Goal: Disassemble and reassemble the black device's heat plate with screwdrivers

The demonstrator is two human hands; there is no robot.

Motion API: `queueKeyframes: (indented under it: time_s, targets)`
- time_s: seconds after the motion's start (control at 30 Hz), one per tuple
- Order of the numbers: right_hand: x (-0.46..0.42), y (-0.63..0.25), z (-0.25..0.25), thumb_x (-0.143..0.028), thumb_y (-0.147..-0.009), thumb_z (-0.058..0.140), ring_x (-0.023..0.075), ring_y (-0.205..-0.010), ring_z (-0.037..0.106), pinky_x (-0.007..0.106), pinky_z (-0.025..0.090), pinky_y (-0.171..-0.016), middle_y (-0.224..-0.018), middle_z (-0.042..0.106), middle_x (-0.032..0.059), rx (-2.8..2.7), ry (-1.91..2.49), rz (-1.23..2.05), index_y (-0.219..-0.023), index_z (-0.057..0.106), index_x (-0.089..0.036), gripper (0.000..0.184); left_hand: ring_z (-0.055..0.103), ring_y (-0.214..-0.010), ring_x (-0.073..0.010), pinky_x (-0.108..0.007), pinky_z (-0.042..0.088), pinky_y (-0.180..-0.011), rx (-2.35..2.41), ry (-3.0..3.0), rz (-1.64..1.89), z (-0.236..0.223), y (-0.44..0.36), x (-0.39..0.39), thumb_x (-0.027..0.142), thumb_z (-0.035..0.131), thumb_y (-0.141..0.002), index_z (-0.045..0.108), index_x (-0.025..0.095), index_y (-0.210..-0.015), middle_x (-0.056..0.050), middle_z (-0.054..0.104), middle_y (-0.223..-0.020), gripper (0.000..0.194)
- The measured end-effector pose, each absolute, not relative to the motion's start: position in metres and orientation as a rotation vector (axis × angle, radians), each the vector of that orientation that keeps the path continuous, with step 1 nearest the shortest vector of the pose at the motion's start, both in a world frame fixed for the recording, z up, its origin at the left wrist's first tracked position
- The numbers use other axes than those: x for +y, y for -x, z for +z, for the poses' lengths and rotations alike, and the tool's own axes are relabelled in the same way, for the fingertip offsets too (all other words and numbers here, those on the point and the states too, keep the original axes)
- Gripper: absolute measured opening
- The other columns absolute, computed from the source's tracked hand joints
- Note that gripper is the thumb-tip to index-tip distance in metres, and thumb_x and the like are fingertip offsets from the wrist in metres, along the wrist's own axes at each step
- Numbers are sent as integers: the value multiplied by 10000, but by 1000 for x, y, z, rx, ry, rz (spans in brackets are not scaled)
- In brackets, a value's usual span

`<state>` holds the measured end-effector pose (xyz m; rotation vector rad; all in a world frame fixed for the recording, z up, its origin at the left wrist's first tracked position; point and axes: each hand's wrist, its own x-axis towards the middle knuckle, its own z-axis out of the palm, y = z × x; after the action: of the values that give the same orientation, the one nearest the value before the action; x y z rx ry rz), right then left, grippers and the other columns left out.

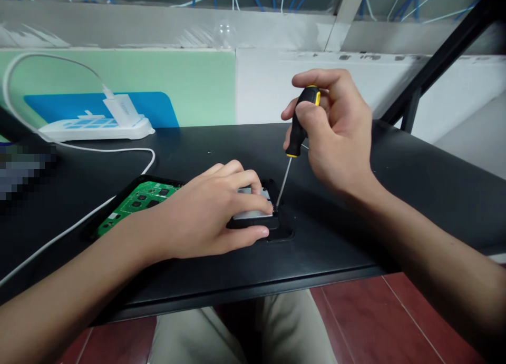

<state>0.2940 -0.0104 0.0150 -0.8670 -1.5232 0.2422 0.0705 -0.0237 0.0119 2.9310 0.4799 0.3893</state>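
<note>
A black device casing lies on the table, with a green circuit board showing at its left end and a silver metal part towards its right end. My left hand rests over the casing. Its fingers curl onto the silver part and its thumb lies at the near side; the hand hides the casing's middle. My right hand is closed round the black and yellow handle of a screwdriver. The screwdriver leans slightly, its tip down at the casing's right end beside my left fingertips.
A white power strip with a plugged-in charger stands at the back left. From it a white cable loops across the table and passes by the casing. One tiny light-coloured piece lies behind my left hand. The black table's front edge is near my legs.
</note>
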Motion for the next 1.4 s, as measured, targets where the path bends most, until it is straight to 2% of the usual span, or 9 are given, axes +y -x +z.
queueKeyframes:
  time_s: [0.57, 0.9, 1.17, 1.4]
  targets:
    - [-16, -291, 14, -415, -963, 663, 94, -529, 564, 281, 570, -518, -910, 644, -18, -1526, 893, 158, -1113, 607, -329, 182, 542, -1046, -251, -430, 450, -931, 507, -2873, 388, 14, -72, -25, 392, 663, -991, 745, 274, -1137, -48, 648, -1181, 205]
    - [-13, -292, 12, -305, -985, 620, 75, -536, 570, 260, 570, -525, -893, 612, -35, -1538, 852, 136, -1135, 611, -325, 153, 544, -1056, -252, -443, 448, -959, 525, -2860, 373, 14, -73, -25, 401, 667, -987, 750, 276, -1132, -55, 651, -1193, 208]
    - [-10, -293, 9, -317, -966, 658, 67, -528, 581, 232, 566, -500, -879, 627, -34, -1527, 816, 131, -1136, 620, -319, 174, 549, -1067, -252, -434, 456, -960, 524, -2871, 394, 12, -74, -25, 401, 674, -987, 747, 279, -1144, -55, 652, -1194, 211]
    - [-12, -292, 10, -355, -974, 648, 95, -530, 592, 281, 558, -512, -887, 631, -28, -1530, 836, 144, -1126, 620, -346, 155, 556, -1082, -259, -434, 457, -969, 514, -2880, 407, 11, -72, -25, 409, 686, -982, 741, 268, -1136, -54, 656, -1189, 216]
